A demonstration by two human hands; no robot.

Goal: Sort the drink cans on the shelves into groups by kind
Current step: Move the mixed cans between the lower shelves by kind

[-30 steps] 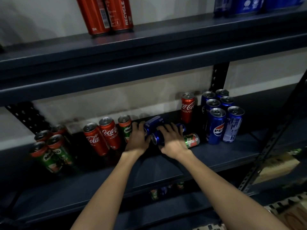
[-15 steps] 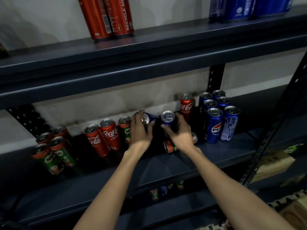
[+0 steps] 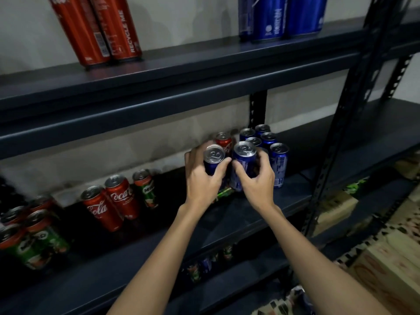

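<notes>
My left hand (image 3: 202,180) grips an upright blue Pepsi can (image 3: 213,158) on the middle shelf (image 3: 227,226). Beside it my right hand (image 3: 258,179) grips a second upright blue Pepsi can (image 3: 244,159). Both cans stand just left of a group of several blue Pepsi cans (image 3: 278,164). A red Coca-Cola can (image 3: 223,142) stands behind my left hand. A green Milo can (image 3: 223,192) lies on its side under my hands, mostly hidden. Further left stand two red Coca-Cola cans (image 3: 120,197), a green Milo can (image 3: 146,187) and a cluster of Milo cans (image 3: 36,237).
The upper shelf (image 3: 181,64) carries tall red cans (image 3: 100,28) at the left and tall blue cans (image 3: 279,17) at the right. A perforated dark upright post (image 3: 341,142) stands right of my hands. More cans (image 3: 204,264) show dimly on the shelf below. Boxes lie at the lower right.
Both blue Pepsi cans went from lying on their sides to standing upright in my hands, and they moved right towards the Pepsi group. The camera shifted closer and rightward.
</notes>
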